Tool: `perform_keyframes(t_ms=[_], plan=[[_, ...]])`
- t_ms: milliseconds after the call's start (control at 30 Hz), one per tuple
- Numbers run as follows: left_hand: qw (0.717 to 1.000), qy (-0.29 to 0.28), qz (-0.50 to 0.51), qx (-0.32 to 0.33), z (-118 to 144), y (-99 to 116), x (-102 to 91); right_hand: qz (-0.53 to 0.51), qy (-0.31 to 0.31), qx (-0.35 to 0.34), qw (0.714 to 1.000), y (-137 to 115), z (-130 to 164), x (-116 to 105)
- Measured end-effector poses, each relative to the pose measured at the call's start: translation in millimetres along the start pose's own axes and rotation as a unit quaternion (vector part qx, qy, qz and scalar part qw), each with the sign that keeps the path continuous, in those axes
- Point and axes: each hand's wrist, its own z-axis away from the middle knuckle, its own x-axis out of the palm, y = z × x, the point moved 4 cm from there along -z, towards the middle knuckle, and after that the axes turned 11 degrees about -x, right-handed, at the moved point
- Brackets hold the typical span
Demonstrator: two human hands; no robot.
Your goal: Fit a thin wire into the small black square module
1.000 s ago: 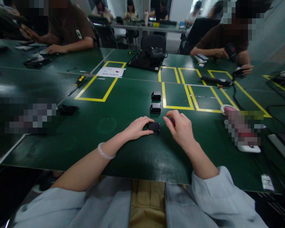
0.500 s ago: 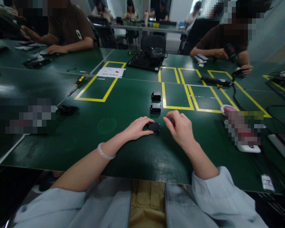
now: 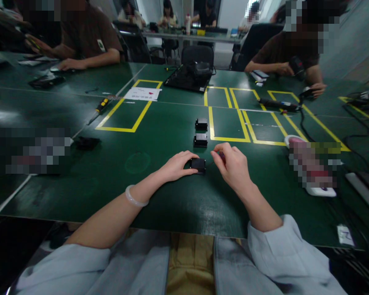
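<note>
Hands working on a small black box

Left hand [image 3: 177, 166] is pressing the black box [image 3: 198, 165] on the green bench [image 3: 160, 135]; right hand [image 3: 233, 166] is pinching a small tool [image 3: 222, 156] beside it.

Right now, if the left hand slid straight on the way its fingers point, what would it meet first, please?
The left hand points rightward, fingertips already touching the small black box. Past that box, the right hand looks next, though depth is uncertain.

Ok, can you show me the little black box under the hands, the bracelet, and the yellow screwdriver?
Little black box [image 3: 198, 164], head view, on its top face.
Bracelet [image 3: 134, 197], head view, on the band at the left wrist.
Yellow screwdriver [image 3: 101, 105], head view, on its handle.
</note>
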Motion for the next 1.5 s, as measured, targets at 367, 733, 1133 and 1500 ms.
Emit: perform_keyframes(t_ms=[367, 733, 1133, 1500], plan=[[1.0, 0.002, 0.0, 0.002, -0.3, -1.4, 1.4, -0.013, 0.0, -0.019, 1.0, -2.9, -0.3, 1.3], [1.0, 0.005, -0.004, 0.005, -0.1, 0.3, 0.5, -0.006, 0.016, 0.0, 1.0, -0.6, 1.5, 3.0], [1.0, 0.0, -0.004, 0.0, 0.1, -0.9, 0.8, -0.006, 0.024, -0.011, 1.0, -3.3, 0.2, 2.2], [1.0, 0.002, -0.006, 0.003, 0.2, 0.1, 0.5, 0.002, 0.027, -0.021, 0.999, -4.3, -0.2, 0.2]])
